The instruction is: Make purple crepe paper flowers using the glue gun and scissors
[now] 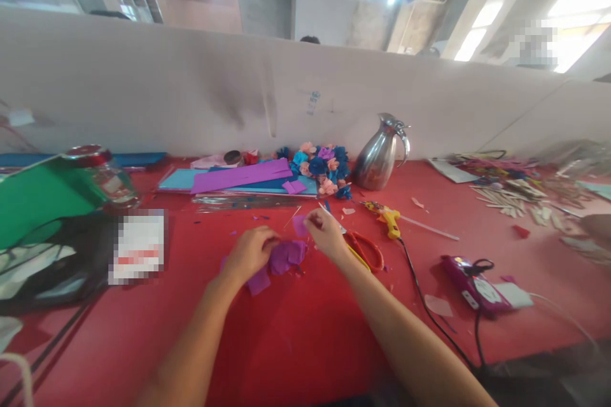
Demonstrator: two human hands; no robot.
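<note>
My left hand (pixel 251 253) is closed around a bunch of purple crepe paper (pixel 285 257) resting on the red table (pixel 296 337). My right hand (pixel 324 230) pinches a small purple paper piece (pixel 300 224) just above the bunch. Red-handled scissors (pixel 365 248) lie right beside my right wrist. A yellow glue gun (pixel 389 219) lies a little farther right, its black cord running toward me.
Purple and blue paper sheets (pixel 248 178) and a cluster of paper flowers (pixel 322 168) sit at the back by a steel jug (pixel 379 153). A green bag (pixel 38 203) and a jar (pixel 107 178) stand left. A purple power strip (pixel 477 289) lies right, wooden sticks (pixel 510 197) beyond.
</note>
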